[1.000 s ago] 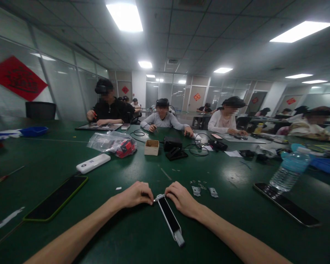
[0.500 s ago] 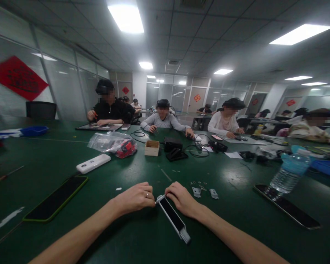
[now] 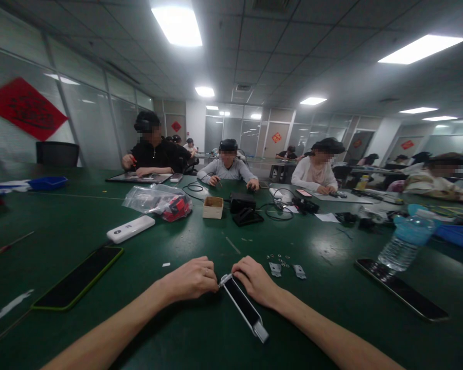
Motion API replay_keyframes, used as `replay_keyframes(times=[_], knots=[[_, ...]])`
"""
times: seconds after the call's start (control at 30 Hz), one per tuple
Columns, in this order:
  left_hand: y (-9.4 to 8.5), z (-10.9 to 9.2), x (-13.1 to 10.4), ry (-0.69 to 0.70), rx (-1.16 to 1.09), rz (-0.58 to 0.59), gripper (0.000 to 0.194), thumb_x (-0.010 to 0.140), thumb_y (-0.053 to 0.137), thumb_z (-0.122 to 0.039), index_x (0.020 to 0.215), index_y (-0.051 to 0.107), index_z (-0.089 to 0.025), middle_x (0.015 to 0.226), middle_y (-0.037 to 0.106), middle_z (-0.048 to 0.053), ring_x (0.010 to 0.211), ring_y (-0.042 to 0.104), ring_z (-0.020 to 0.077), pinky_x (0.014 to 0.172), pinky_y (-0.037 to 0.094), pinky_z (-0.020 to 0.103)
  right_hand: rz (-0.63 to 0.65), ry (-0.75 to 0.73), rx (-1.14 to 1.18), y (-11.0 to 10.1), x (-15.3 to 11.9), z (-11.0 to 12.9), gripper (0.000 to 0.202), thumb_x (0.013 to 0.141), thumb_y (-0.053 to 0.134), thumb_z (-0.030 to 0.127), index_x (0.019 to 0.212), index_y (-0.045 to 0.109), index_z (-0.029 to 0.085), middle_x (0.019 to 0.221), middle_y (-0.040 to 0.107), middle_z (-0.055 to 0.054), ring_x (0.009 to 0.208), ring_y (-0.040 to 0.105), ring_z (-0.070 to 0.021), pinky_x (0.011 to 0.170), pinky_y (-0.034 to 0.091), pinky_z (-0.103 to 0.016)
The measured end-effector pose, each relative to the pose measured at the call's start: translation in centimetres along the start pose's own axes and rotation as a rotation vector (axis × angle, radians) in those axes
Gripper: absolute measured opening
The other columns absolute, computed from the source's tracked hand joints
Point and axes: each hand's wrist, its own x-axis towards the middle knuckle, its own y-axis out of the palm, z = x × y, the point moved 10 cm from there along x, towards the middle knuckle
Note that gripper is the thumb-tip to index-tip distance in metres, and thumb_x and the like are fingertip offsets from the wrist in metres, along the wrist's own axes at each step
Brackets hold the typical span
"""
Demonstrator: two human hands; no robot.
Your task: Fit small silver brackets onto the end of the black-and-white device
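"What are the fingers doing?"

"The left hand [image 3: 195, 277] has its fingertips drawn together on a small silvery piece [image 3: 219, 284], mostly hidden. The right hand [image 3: 254, 280] curls its fingertips at the other side of the same end; I can't tell how far they are parted or how firmly they grip."

"The end of what?"

"A long, narrow bar with a pale frame and glossy black face [image 3: 244, 307]. It lies between the forearms, slanting from eleven o'clock to five, its far end at the fingers. Make it the clock's centre, twelve pointing away from the wearer."

"Beyond the hands?"

"Two small grey metal brackets [image 3: 275, 269], at one and two o'clock, with tiny pale rings [image 3: 280, 256] just beyond them."

"And to the left?"

"A black phone in a lime-green case [image 3: 78, 277] at nine, a white rounded plastic power bank [image 3: 131, 228] at ten, a clear plastic bag with red items [image 3: 158, 203] near eleven."

"Farther round?"

"An open tan box [image 3: 213, 210] before twelve, a clear bottle with a blue label [image 3: 407, 239] past two, a dark, bare phone [image 3: 405, 290] at three. All on the green tabletop [image 3: 185, 334]."
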Motion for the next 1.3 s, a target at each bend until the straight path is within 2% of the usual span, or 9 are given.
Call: replay_keyframes(times=[0.23,0.37,0.57,0.93,1.3], knots=[[0.0,0.8,-0.1,-0.046,-0.048,-0.054,0.01,0.087,0.055,-0.015,0.081,0.062,-0.019,0.081,0.067,-0.001,0.073,0.053,0.0128,0.069,0.03,0.028,-0.025,-0.015,-0.01,0.2,-0.1,-0.4,0.018,0.091,0.044,0.018,0.088,0.062,0.017,0.088,0.061,-0.006,0.087,0.053,-0.0169,0.079,0.045,-0.03],[0.0,2.4,-0.4,-0.176,-0.106,-0.101,0.003,0.086,0.059,-0.021,0.087,0.061,-0.019,0.079,0.064,0.0,0.073,0.055,0.0132,0.069,0.033,0.026,-0.026,-0.001,-0.012,0.2,-0.2,-0.7,0.019,0.092,0.043,0.02,0.089,0.061,0.017,0.089,0.06,-0.005,0.087,0.053,-0.0169,0.079,0.045,-0.03],[0.5,4.3,-1.0,-0.291,-0.177,-0.12,0.009,0.084,0.063,-0.026,0.085,0.062,-0.018,0.079,0.063,0.001,0.077,0.057,0.0141,0.074,0.037,0.026,0.003,0.056,-0.024,0.1,-0.4,-0.9,0.019,0.091,0.043,0.019,0.092,0.062,0.015,0.092,0.06,-0.007,0.089,0.052,-0.0177,0.079,0.045,-0.031],[0.8,5.1,-0.9,-0.454,-0.18,-0.125,0.01,0.082,0.061,-0.021,0.089,0.067,-0.02,0.084,0.069,-0.001,0.078,0.06,0.0138,0.073,0.039,0.025,0.005,0.096,-0.053,0.3,-0.7,-1.3,0.018,0.089,0.047,0.023,0.091,0.064,0.015,0.09,0.062,-0.006,0.084,0.054,-0.0172,0.073,0.045,-0.03],[1.4,5.1,-0.7,-0.481,-0.124,-0.114,0.01,0.081,0.059,-0.025,0.084,0.068,-0.02,0.081,0.07,0.0,0.075,0.061,0.0148,0.071,0.04,0.026,-0.025,0.076,-0.08,0.1,-0.5,-0.8,0.016,0.087,0.05,0.021,0.089,0.065,0.016,0.087,0.063,-0.006,0.084,0.055,-0.0172,0.075,0.045,-0.03]])
